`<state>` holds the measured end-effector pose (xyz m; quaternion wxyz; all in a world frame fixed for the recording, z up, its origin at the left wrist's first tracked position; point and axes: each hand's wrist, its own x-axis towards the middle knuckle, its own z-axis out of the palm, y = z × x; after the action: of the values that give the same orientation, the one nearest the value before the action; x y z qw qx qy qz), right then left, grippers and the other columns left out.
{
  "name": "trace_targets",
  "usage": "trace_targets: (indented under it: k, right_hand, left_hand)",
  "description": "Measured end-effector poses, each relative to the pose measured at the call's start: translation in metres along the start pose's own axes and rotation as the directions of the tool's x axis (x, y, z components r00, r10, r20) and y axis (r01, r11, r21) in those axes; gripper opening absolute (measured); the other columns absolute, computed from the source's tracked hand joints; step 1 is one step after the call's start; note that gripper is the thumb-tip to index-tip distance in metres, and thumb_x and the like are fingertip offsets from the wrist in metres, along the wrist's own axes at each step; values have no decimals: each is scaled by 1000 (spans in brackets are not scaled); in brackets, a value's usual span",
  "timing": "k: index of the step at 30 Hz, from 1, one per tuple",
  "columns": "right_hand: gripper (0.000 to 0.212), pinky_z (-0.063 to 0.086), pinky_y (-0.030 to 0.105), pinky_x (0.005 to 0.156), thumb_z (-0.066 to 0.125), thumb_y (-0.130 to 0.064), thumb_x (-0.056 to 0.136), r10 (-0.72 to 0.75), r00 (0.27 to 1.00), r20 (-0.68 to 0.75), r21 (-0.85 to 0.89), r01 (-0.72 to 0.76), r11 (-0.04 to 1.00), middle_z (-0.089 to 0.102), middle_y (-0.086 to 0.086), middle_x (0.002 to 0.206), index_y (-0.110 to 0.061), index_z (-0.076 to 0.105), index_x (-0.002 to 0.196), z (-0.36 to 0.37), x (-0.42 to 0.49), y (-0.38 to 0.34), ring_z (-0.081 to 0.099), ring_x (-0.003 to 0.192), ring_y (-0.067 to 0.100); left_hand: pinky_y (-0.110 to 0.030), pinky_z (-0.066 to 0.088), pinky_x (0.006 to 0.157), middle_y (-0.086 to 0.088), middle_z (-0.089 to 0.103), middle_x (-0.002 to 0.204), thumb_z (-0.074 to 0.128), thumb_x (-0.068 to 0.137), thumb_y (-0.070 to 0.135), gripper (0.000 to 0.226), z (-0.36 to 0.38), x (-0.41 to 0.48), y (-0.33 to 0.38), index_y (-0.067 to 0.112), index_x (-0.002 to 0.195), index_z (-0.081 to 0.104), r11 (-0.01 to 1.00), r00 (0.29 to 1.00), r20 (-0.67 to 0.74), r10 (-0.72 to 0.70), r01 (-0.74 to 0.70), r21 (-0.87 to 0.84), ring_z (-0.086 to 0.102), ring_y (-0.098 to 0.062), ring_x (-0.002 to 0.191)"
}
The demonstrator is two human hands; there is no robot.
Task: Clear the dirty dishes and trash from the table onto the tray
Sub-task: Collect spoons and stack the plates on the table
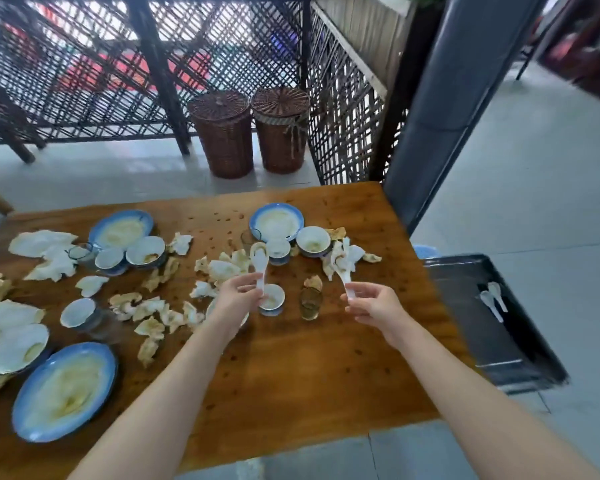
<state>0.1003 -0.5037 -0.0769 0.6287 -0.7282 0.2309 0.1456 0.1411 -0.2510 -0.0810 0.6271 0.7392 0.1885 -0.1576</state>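
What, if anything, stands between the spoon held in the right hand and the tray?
Nothing visible. The right hand pinches its spoon above the table, and only bare table top lies between it and the tray. The glass stands to its left, off that path. Two spoons lie on the tray.

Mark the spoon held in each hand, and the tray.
left spoon [260,267]: head view, where the bowl meets the handle.
right spoon [343,276]: head view, on the handle above the fingers.
tray [465,306]: head view, on its bare dark floor.
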Motion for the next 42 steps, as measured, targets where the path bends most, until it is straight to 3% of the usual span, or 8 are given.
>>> trace_targets:
  k: [3, 7, 10, 18, 25, 32, 36, 42]
  right_hand:
    - [25, 52, 26, 70, 66, -12, 89, -17, 999, -50, 30, 18, 999, 71, -3, 99, -27, 65, 108, -49, -18, 18, 68, 87, 15]
    - [26, 53, 30, 74, 66, -12, 89, 8, 994, -109, 86, 1, 996, 71, -2, 99, -28, 65, 109, -111, -37, 42, 69, 89, 16]
    - [26, 55, 34, 79, 65, -9, 89, 28, 987, -160, 135, -6, 991, 72, 1, 97, -26, 65, 109, -150, -49, 60, 69, 88, 19]
    - [29, 52, 30, 69, 62, -2, 89, 110, 967, -228, 246, -52, 968, 73, 4, 95, -23, 64, 108, -224, -50, 97, 68, 77, 16]
    - [32, 43, 22, 52, 61, 5, 87, 167, 946, -278, 343, -65, 937, 72, 7, 91, -18, 64, 110, -291, -18, 109, 63, 67, 17]
    - [30, 47, 33, 76, 60, -4, 90, 233, 915, -328, 333, -119, 935, 72, 0, 93, -24, 61, 112, -372, 33, 97, 65, 73, 15]
    - [31, 49, 31, 74, 62, -5, 90, 237, 906, -351, 367, -100, 925, 73, 0, 98, -24, 61, 114, -409, 67, 95, 66, 75, 15]
    - [30, 49, 32, 74, 63, -5, 89, 345, 882, -321, 417, -195, 888, 72, 4, 101, -20, 60, 115, -450, 90, 122, 66, 73, 16]
  left_hand:
    - [-19, 54, 68, -5, 64, 81, 59, 91, 1, 30, 49, -18, 1, 13, 119, 63, 1000, 998, 55, 18, -18, -2, 65, -14, 77]
    - [-24, 53, 72, -21, 64, 106, 59, 90, -2, 27, 109, -36, 1, 10, 114, 63, 1000, 990, 142, -6, 9, -17, 65, -21, 81]
    - [-20, 52, 67, -16, 64, 105, 59, 90, -2, 30, 152, -44, -2, 8, 118, 63, 1000, 983, 181, -21, 20, 10, 67, -18, 81]
    - [-28, 55, 85, -14, 64, 107, 60, 91, 1, 31, 251, -46, 3, 13, 119, 61, 995, 963, 264, -60, 37, 91, 68, -21, 92]
    - [-24, 56, 76, -14, 65, 104, 63, 88, -1, 40, 333, -10, 15, 11, 126, 57, 989, 952, 282, -116, 84, 125, 69, -19, 89]
    - [-25, 54, 74, -19, 64, 101, 60, 87, -9, 52, 415, 32, 42, -1, 136, 46, 988, 931, 338, -136, 103, 115, 68, -23, 84]
    - [-28, 52, 81, -15, 64, 89, 57, 86, -14, 46, 463, 58, 61, -5, 131, 50, 986, 916, 370, -154, 118, 117, 65, -25, 79]
    - [-19, 56, 69, -24, 60, 115, 57, 87, -13, 42, 525, 69, 61, -5, 129, 53, 979, 884, 431, -182, 123, 162, 65, -22, 80]
